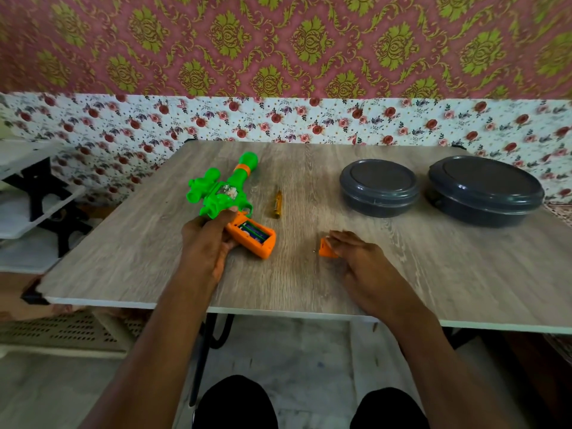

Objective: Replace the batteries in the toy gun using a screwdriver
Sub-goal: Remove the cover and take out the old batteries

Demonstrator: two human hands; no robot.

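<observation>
Two round dark grey tubs, one (379, 187) beside the other (486, 190), sit lidded on our wood-grain table (154, 243); their contents are hidden. Our left hand (205, 239) clamps the green plastic gun (227, 193) at its orange grip, whose open bay shows batteries (255, 233). Our right hand (356, 258) curls its fingers on the orange cover (326, 250) lying nearby. The yellow screwdriver (277, 204) lies between gun and tubs.

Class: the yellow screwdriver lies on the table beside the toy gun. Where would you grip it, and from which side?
Pinch the screwdriver across its yellow handle from above. It lies flat on the table, lengthwise away from the person, with bare wood on both long sides for thumb and finger.
</observation>
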